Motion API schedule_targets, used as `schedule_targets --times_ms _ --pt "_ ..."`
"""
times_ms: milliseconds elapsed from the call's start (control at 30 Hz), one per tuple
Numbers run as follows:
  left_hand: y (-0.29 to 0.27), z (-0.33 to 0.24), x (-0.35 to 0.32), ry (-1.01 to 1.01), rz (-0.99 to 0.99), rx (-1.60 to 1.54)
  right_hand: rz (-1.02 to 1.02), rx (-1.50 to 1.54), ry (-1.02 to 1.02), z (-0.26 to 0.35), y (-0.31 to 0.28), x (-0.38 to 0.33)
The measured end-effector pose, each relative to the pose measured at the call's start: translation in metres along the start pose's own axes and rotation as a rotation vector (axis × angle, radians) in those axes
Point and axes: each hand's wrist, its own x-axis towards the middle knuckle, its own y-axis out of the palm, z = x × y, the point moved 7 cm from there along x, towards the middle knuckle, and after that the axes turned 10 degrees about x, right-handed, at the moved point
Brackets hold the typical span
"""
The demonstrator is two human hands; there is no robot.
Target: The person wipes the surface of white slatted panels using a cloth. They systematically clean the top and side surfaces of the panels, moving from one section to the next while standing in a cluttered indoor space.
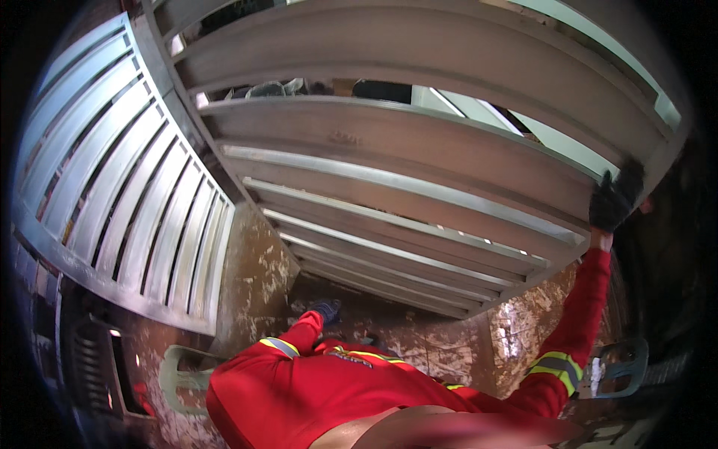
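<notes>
Nearest cam, bottom ctr: person's red top [321, 396], long sleeves, yellow/silver reflective bands [557, 368] on both. L sleeve bent in close to body; R sleeve reaches up & out along R side.

L hand [325, 310], dark glove, just past its cuff, low, nr bottom end of the big panel. Fingers mostly hidden/blurred: can't tell how far open or if it has hold of anything.

R hand [617, 198], black glove, bit of wrist showing btwn glove & cuff. It's on the R side frame of the big slatted panel [404, 135], touching; thumb & fingers part-spread, pointing up. Can't tell if fingers close round the edge or just lie on it.

Big panel: grey-brown, metal-looking, right in front of person, tilted, fills most of upper ctr & R. Wide slats run L–R w/ gaps btwn; lower edge ends just above L hand's level.

Floor [441, 348] below: brown, w/ pale patches. Pale green plastic seat [176, 378] low L, beside the body; grey-green one [628, 370] low R, partly cut by the dark rim.

L side: second slatted panel [158, 176], brighter silver, angled, next to big panel's L edge.

Farthest, thru upper gaps: dark item [381, 91] & pale green surface [568, 138]; can't tell what either is.
</notes>
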Motion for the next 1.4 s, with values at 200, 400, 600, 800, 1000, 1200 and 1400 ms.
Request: schedule_targets --times_ms 200,400,600,800,1000,1200,1400 --pt "0.084 0.044 -0.070 0.071 0.306 0.075 0.081 0.029 0.102 0.034 0.027 -0.038" --pt "0.115 0.104 -0.097 -0.240 0.258 -0.037 0.207 0.059 0.032 0.199 0.044 0.014" --pt "0.108 0.135 -0.111 -0.342 0.276 -0.351 0.178 0.192 -0.004 0.388 0.056 0.050" --pt "0.200 0.247 -0.136 -0.120 0.121 -0.127 0.014 0.393 -0.096 0.621 0.056 0.099" --pt "0.240 0.387 -0.259 -0.771 0.273 -0.574 0.082 0.615 -0.094 0.812 0.113 0.140" --pt "0.303 0.424 -0.352 -0.709 0.323 -0.410 0.206 0.648 0.033 0.964 0.111 0.175" --pt "0.321 0.424 -0.331 -0.751 0.323 -0.577 0.024 0.392 -0.341 0.959 0.106 0.151"
